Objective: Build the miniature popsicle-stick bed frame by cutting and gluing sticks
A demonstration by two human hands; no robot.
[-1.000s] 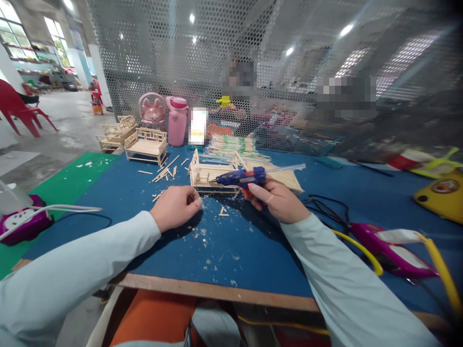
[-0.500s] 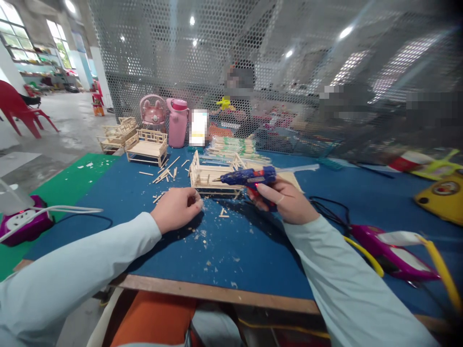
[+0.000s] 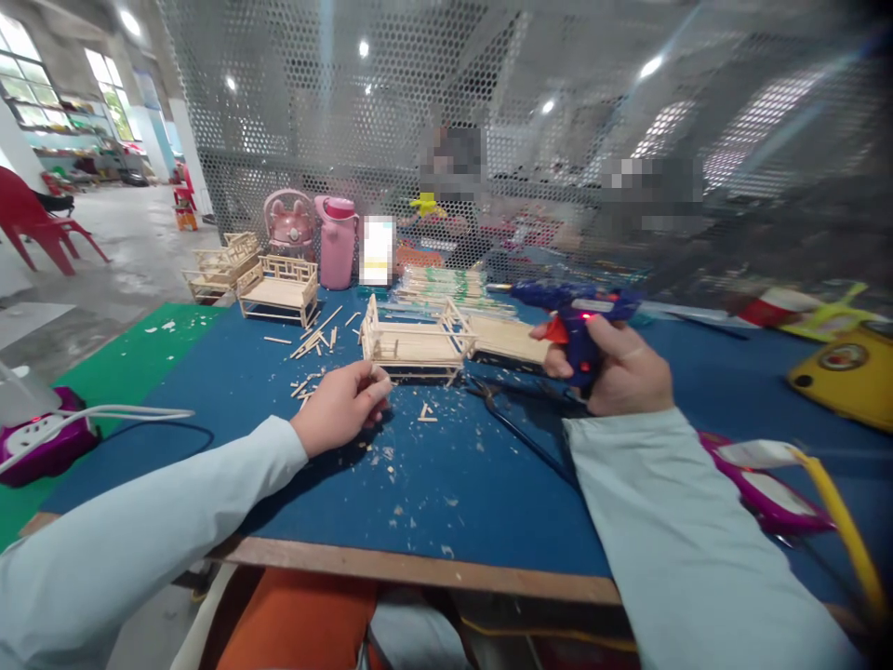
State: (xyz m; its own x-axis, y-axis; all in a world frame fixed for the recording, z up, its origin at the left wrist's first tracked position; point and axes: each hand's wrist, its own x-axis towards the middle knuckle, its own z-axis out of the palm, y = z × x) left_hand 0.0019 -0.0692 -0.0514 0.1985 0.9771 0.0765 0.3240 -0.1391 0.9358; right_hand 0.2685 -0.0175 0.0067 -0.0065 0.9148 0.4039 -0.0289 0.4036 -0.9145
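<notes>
While our right hand (image 3: 632,372) is wrapped around the grip of a dark-blue plastic glue gun with a red trigger (image 3: 579,300), we have its thin nozzle (image 3: 503,288) pointing left, up off the work. Red light shows on the gun's body. Our left hand (image 3: 339,409) is near the table, thumb and fingers curled close together; can't tell if a small piece is pinched there.

Just beyond the left hand, the miniature pale-wood bench frame (image 3: 415,342) stands upright on the blue tabletop (image 3: 488,521), between our hands. A flat pale-wood slatted panel (image 3: 509,340) lies just right of it, partly behind the right hand. Dark-handled pliers (image 3: 526,442) lie nearer us; short wooden offcuts (image 3: 427,412) sit in front of the frame. Farther left, loose cut sticks (image 3: 317,335); behind the frame, plastic-wrapped wooden sticks (image 3: 446,281); back left, another small wooden bench (image 3: 279,288).

For good gluing, we'd judge: steady the frame by its outer rail, fingers off the nozzle's path, tip right at the joint, small squeeze, ease off the trigger before lifting so no strings trail. Thin sticks probably shift or snap easily, so press lightly, square up, let the glue set.
</notes>
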